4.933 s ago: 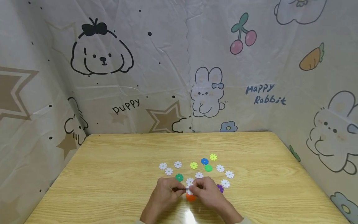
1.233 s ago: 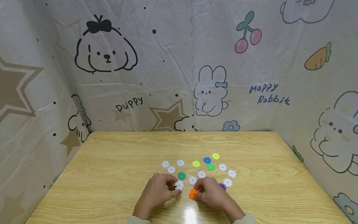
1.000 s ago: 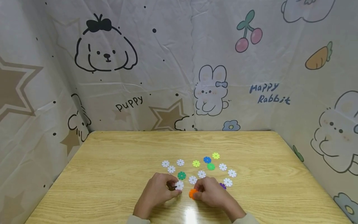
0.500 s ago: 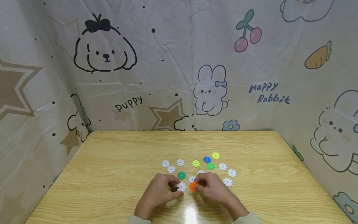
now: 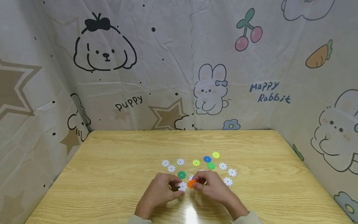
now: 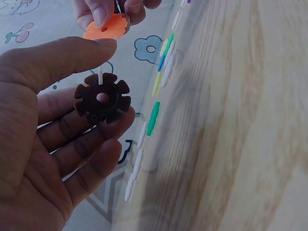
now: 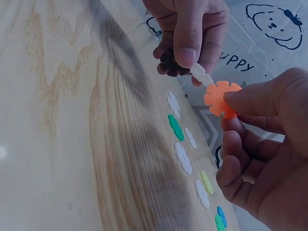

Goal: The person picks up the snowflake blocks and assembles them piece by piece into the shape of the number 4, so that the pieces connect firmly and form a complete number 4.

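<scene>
My left hand (image 5: 159, 190) holds a dark brown notched interlocking disc (image 6: 114, 102) with a white one (image 5: 183, 186) slotted into it at an angle. In the left wrist view the white disc is edge-on, mostly behind the thumb. Between thumb and fingers, my right hand (image 5: 212, 187) pinches an orange disc (image 7: 215, 100) off the table. Its edge meets the white disc's edge, or nearly so; whether the notches interlock I cannot tell. A dark green disc (image 5: 181, 175) lies just beyond the left hand. White discs behind the right hand are partly covered.
Several loose discs lie flat on the wooden table (image 5: 112, 161): white ones (image 5: 165, 163) at left, yellow (image 5: 216, 155), blue (image 5: 207, 159) and light green (image 5: 211, 165) farther back, more white (image 5: 232, 172) at right. A printed cloth (image 5: 167, 62) surrounds the table.
Earlier both hands worked at the white and brown discs while the orange one lay on the table. My right hand has since picked up the orange disc and brought it against or beside the white one.
</scene>
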Tool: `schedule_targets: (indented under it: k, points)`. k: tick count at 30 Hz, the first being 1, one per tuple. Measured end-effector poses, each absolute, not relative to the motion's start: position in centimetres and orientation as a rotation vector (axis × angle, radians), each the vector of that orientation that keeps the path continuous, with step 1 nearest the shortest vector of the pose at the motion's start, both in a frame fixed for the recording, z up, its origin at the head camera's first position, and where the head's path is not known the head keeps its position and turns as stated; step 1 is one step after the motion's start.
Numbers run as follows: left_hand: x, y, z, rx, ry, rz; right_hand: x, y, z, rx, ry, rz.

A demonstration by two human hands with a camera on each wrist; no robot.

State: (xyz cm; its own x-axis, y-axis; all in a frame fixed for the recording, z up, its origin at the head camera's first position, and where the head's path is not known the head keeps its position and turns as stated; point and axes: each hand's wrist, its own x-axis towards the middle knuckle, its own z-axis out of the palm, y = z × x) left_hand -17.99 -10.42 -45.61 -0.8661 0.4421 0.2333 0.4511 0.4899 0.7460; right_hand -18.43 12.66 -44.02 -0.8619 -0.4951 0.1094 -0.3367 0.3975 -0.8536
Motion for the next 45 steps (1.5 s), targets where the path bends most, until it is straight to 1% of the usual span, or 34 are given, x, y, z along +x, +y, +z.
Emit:
schedule_targets:
  k: [11,33,45]
  points:
    - [-18.0,-10.3,-45.7,-0.843,-2.696,-1.447,-18.3,12.5,-44.1,-0.795,2.525,-1.407]
    - [-17.9,-9.9,-45.8,-0.961,-2.623,-1.470,-17.6,11.9,-44.9,-0.699,2.578,-1.619]
    - [-18.0,-9.9,-45.9,-0.983,-2.607,-1.475,-17.8,11.6,-45.2,-0.753,2.642,-1.607]
